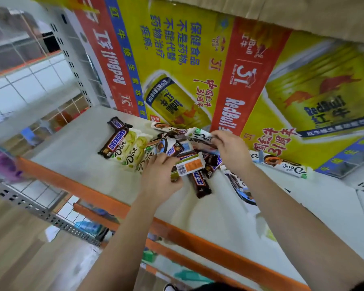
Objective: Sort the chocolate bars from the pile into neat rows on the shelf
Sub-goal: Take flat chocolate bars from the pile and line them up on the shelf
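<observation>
- Shelf (88, 162): pale board with an orange front edge; it carries every bar.
- Pile (177, 148): mixed bars, overlapping, mid-shelf, just in front of the Red Bull cartons (177, 59).
- Left of the pile: Snickers bars (114, 139), then green Dove bars (135, 150), side by side and touching; seemingly a row begun.
- Stray Dove bar (282, 163): right of the pile, against a carton.
- Left hand (160, 177): fingers (156, 162) curled round a barcode bar (189, 166), label side up, at the pile's near edge.
- Right hand (231, 152): fingers pinching a white Dove bar (200, 134) at the pile's far side.
- Step, as judged: drawing bars out by kind; most are unsorted.
- Handling: lift each bar clear rather than drag it, so its neighbours stay put.
- Turn the barcode bar face up to read its brand.
- Lay each bar flush beside its match, ends level.
</observation>
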Demonstrator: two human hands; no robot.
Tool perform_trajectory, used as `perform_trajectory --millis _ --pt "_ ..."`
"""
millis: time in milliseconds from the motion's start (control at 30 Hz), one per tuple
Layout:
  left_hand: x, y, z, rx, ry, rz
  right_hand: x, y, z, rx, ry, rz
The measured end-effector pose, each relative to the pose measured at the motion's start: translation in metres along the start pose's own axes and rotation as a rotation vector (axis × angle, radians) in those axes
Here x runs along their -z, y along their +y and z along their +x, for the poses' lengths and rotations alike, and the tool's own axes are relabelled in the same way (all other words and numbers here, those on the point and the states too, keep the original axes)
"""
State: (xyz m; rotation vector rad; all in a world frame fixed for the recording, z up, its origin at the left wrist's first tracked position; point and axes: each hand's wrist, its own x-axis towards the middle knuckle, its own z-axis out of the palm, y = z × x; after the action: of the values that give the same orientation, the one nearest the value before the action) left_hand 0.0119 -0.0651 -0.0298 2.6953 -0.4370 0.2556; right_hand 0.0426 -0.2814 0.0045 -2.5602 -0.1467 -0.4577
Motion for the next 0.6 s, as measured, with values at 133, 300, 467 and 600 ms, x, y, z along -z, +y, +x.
perform_trajectory --millis 133,300,467,600 --pt "0.003 0.016 0.002 0.009 0.009 -0.260 0.018 0.011 -0.019 -0.073 0.040 0.062" --pt "-0.002 0.054 0.014 -0.082 -0.041 -0.567 0.047 0.037 -0.053 -0.263 0.083 0.182" --pt "-0.021 0.105 0.019 -0.024 -0.242 -0.835 0.080 0.070 -0.099 -0.449 0.052 0.473" --pt "-0.039 0.150 0.013 -0.078 -0.362 -0.874 0.115 0.101 -0.144 -0.543 0.096 0.520"
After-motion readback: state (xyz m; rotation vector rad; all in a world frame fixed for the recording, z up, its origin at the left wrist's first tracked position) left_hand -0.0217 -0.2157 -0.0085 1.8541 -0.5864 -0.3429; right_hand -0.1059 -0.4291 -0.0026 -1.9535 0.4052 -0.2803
